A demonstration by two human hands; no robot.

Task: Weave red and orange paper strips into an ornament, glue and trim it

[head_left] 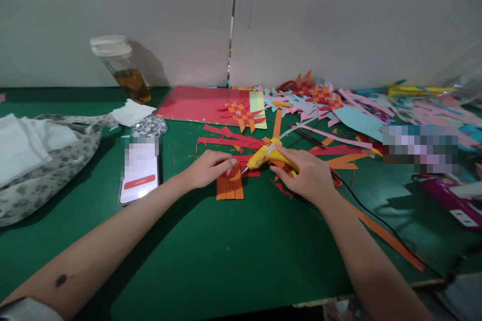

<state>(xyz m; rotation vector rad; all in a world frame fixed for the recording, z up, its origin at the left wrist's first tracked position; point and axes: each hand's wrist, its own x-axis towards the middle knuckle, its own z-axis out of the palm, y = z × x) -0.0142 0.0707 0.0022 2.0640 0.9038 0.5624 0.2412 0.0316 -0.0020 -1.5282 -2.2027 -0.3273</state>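
Observation:
My right hand is wrapped round a yellow hot glue gun, whose metal nozzle slants down to the left. The tip is close to the orange paper strips, which hang side by side from a red paper part. My left hand is closed, thumb and fingers pinching the upper end of this paper; its fingers hide part of the join. Whether the nozzle touches the paper I cannot tell. Red paper strips lie just beyond both hands. A clear glue stick pokes out of the gun's back.
A woven paper fish rests on red sheets. Paper scraps pile up at the back right. To the left are a phone, a tea bottle and a cloth bag. A black cord runs near a purple power strip.

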